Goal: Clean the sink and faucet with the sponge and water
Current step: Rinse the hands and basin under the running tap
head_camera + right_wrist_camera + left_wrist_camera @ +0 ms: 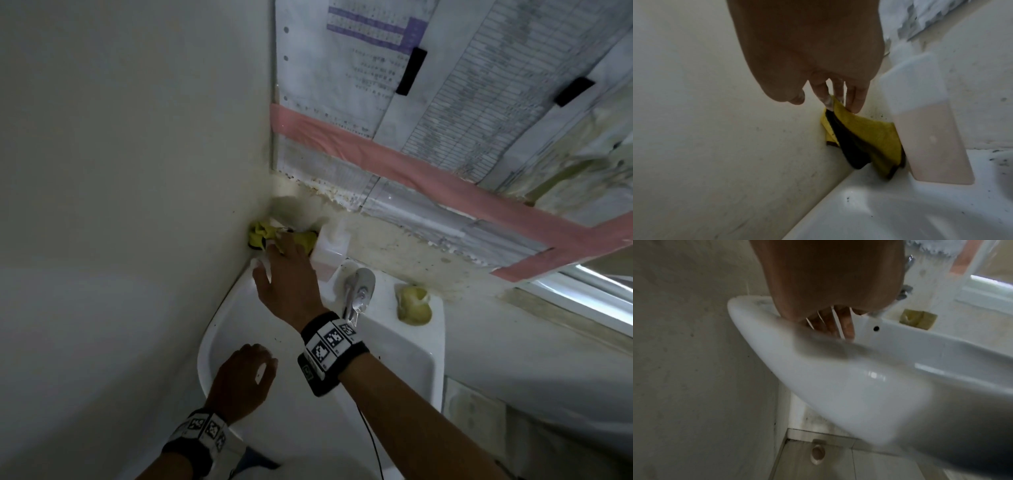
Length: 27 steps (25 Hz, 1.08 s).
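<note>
Reaching into the sink's (pixel 219 329) back left corner, our right hand (pixel 287 277) pinches the yellow sponge (pixel 865 134) wedged beside the soap bottle (pixel 925 123); our left hand (pixel 243 377) rests spread inside the basin. Next we judge: lifting it free, then wetting it under the faucet (pixel 358 291).

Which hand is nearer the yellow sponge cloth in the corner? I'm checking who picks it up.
Right. The right hand has fingertips on the yellow sponge cloth; the left hand rests at the sink rim.

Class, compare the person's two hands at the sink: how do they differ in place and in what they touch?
The right hand reaches into the back corner; the left hand stays at the sink's near rim. The right hand's fingertips pinch the yellow cloth; the left hand holds nothing. Both wear marker wristbands.
</note>
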### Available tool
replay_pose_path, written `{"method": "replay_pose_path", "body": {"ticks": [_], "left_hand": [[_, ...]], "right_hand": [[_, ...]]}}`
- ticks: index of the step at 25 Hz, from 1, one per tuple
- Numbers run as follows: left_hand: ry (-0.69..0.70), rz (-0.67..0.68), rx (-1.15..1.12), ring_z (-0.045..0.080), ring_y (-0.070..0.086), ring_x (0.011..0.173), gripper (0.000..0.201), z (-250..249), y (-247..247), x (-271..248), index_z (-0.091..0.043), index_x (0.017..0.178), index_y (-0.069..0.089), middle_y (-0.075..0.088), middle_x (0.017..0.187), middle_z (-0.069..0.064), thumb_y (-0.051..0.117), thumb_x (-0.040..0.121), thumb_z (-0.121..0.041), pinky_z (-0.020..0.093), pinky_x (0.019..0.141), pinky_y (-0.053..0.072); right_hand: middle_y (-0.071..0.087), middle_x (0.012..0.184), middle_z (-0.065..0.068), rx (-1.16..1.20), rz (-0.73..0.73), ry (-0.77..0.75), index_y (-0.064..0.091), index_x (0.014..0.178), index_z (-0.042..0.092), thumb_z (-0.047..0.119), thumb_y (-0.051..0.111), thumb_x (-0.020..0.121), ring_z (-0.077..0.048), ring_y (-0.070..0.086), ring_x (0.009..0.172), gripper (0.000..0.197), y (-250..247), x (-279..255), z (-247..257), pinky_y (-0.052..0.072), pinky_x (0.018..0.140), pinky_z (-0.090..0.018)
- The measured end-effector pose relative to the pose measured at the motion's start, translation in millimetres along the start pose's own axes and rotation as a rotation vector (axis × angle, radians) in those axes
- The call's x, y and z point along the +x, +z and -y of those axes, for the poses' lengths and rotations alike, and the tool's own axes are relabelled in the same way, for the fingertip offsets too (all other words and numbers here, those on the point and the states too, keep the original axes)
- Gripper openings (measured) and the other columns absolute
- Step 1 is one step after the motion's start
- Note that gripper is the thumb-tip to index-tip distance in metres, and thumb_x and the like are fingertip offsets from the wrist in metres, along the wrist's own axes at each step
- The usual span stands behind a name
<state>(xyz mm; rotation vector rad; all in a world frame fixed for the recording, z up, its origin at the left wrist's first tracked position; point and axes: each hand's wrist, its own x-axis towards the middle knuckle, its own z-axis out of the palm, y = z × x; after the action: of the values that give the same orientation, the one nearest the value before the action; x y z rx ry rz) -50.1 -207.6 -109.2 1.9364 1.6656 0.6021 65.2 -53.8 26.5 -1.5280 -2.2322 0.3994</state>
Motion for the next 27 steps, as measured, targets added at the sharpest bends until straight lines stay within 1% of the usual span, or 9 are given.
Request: {"method": "replay_pose_path", "body": {"ticks": [6, 9, 12, 14, 18, 21, 23, 25, 27], "left_hand": [[-0.201, -0.169, -0.262, 0.000, 0.063, 0.095, 0.031, -33, -27, 7, -0.025, 0.102, 0.071, 0.069, 0.106, -0.016, 0.052, 0.099, -0.049, 0.023, 0.085, 0.051], [-0.377, -0.168, -0.449, 0.026, 0.064, 0.110, 0.021, -58, -39, -1, -0.002, 0.118, 0.067, 0.069, 0.118, 0.014, 0.062, 0.098, -0.008, 0.029, 0.090, 0.045], [-0.407, -0.137, -0.671, 0.015, 0.064, 0.101, 0.038, -87, -48, -8, -0.021, 0.108, 0.061, 0.070, 0.104, -0.007, 0.044, 0.100, 0.012, 0.013, 0.081, 0.047], [-0.343, -0.189, -0.787, 0.007, 0.067, 0.096, 0.045, -101, -44, -7, -0.028, 0.109, 0.066, 0.073, 0.100, -0.016, 0.040, 0.103, 0.008, 0.015, 0.082, 0.053], [-0.292, -0.232, -0.987, 0.019, 0.070, 0.104, 0.028, -133, -24, -7, -0.021, 0.125, 0.062, 0.073, 0.118, -0.001, 0.039, 0.110, -0.016, 0.030, 0.086, 0.055], [-0.242, -0.188, -1.036, 0.018, 0.065, 0.116, 0.044, -174, -11, -9, -0.019, 0.136, 0.053, 0.066, 0.130, -0.003, 0.053, 0.096, -0.038, 0.032, 0.092, 0.055], [-0.228, -0.187, -1.068, 0.016, 0.059, 0.124, 0.049, -199, -1, -8, -0.024, 0.138, 0.049, 0.061, 0.134, -0.009, 0.062, 0.091, -0.032, 0.035, 0.098, 0.053], [-0.172, -0.115, -1.075, 0.016, 0.057, 0.127, 0.044, -222, 11, -7, -0.023, 0.134, 0.046, 0.060, 0.137, -0.006, 0.061, 0.093, -0.029, 0.033, 0.100, 0.051], [-0.098, 0.063, -1.083, 0.019, 0.063, 0.109, 0.044, -248, 21, -8, -0.010, 0.123, 0.043, 0.069, 0.118, 0.006, 0.058, 0.095, -0.040, 0.031, 0.091, 0.050]], "right_hand": [[0.060, 0.125, -0.001, 0.491, -0.076, -0.121, 0.072, 0.118, 0.011, 0.032, 0.046, 0.107, -0.012, 0.063, 0.108, 0.035, -63, -47, 3, 0.055, 0.083, -0.037], [0.068, 0.117, 0.002, 0.843, -0.013, -0.012, 0.077, 0.114, 0.014, 0.030, 0.045, 0.107, -0.012, 0.067, 0.102, 0.036, -94, -74, -5, 0.055, 0.087, -0.033], [0.074, 0.113, -0.013, 1.153, 0.077, 0.196, 0.077, 0.109, 0.003, 0.035, 0.042, 0.110, -0.030, 0.071, 0.102, 0.047, -120, -103, -23, 0.056, 0.095, -0.046], [0.075, 0.108, -0.018, 1.292, 0.091, 0.320, 0.075, 0.108, -0.003, 0.038, 0.042, 0.106, -0.031, 0.070, 0.095, 0.053, -134, -125, -40, 0.057, 0.091, -0.044], [0.074, 0.105, -0.016, 1.490, 0.072, 0.484, 0.077, 0.102, 0.004, 0.049, 0.047, 0.101, -0.024, 0.067, 0.088, 0.054, -157, -170, -75, 0.058, 0.080, -0.046], [0.071, 0.111, -0.017, 1.563, -0.003, 0.589, 0.077, 0.098, 0.007, 0.047, 0.042, 0.102, -0.031, 0.063, 0.096, 0.053, -174, -203, -102, 0.058, 0.078, -0.050], [0.068, 0.119, -0.020, 1.576, -0.037, 0.624, 0.073, 0.105, 0.004, 0.045, 0.042, 0.103, -0.033, 0.060, 0.104, 0.052, -186, -223, -117, 0.059, 0.075, -0.047], [0.069, 0.121, -0.019, 1.536, -0.068, 0.638, 0.070, 0.111, 0.004, 0.041, 0.045, 0.103, -0.031, 0.062, 0.104, 0.045, -196, -242, -131, 0.059, 0.072, -0.042], [0.071, 0.119, -0.013, 1.417, -0.089, 0.634, 0.071, 0.113, 0.008, 0.027, 0.050, 0.104, -0.027, 0.066, 0.101, 0.030, -204, -260, -147, 0.060, 0.072, -0.038]]}}
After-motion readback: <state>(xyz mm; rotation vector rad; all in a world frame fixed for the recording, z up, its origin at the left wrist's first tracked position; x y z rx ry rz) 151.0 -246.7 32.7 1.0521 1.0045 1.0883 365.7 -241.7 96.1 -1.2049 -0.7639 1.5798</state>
